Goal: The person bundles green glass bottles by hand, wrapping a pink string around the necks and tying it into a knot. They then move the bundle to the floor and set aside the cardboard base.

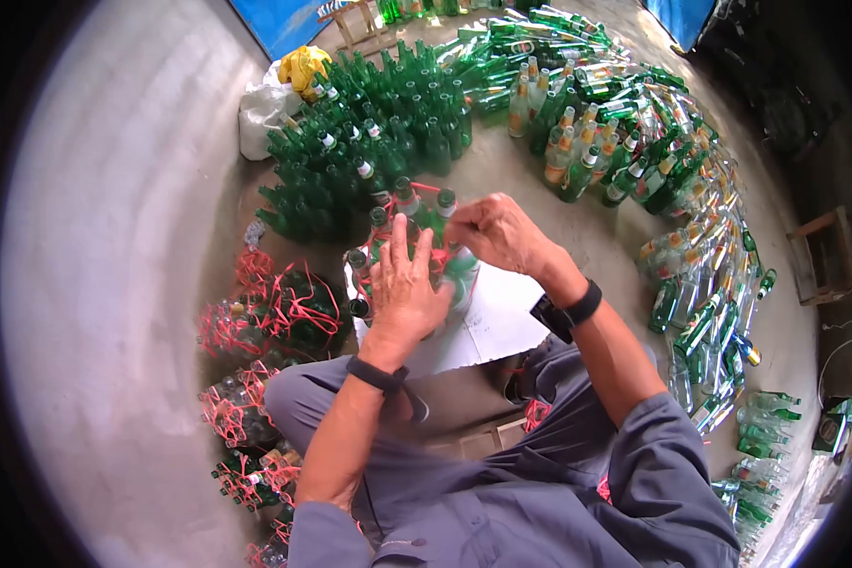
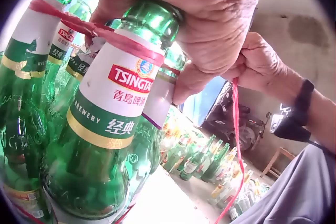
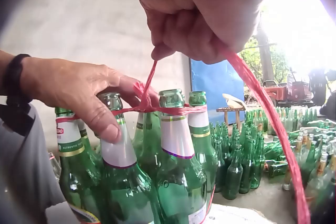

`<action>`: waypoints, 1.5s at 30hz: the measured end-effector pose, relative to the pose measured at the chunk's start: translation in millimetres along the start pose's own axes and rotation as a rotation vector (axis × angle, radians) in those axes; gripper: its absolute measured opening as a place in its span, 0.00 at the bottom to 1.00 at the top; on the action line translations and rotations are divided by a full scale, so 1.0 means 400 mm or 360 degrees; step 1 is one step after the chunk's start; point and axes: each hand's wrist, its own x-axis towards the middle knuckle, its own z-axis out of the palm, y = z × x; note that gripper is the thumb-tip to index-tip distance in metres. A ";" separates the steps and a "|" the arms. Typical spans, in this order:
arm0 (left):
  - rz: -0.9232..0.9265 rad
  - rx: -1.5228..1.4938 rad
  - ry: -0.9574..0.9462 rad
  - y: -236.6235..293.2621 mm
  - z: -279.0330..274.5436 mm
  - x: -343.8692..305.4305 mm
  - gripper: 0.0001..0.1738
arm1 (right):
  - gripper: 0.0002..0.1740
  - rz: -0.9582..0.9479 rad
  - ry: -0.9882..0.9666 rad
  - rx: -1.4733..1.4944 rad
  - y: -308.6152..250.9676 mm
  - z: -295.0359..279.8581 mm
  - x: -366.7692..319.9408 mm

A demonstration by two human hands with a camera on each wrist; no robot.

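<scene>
A cluster of green beer bottles (image 3: 180,182) stands upright on a white sheet (image 1: 506,322) before the person's knees. Red plastic twine (image 3: 273,111) runs around the bottle necks, and one strand rises from a knot between them to the right hand (image 1: 506,234). That hand grips the twine with curled fingers just above the bottles, and a longer tail hangs from it. The left hand (image 1: 407,289) rests spread on the bottle tops, its thumb against one neck in the right wrist view. A Tsingtao label (image 2: 128,79) shows on the nearest bottle in the left wrist view.
Many green bottles (image 1: 398,109) stand on the floor ahead. A curved heap of lying bottles (image 1: 696,312) runs along the right. Bottles bundled with red twine (image 1: 232,407) line the left, near the wall (image 1: 114,237). A wooden stool (image 1: 824,256) stands at the far right.
</scene>
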 end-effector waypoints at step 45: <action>-0.0446 -0.0958 0.0490 -0.069 -0.004 -0.269 0.53 | 0.18 0.0803 0.0238 0.0612 0.155 0.147 -0.064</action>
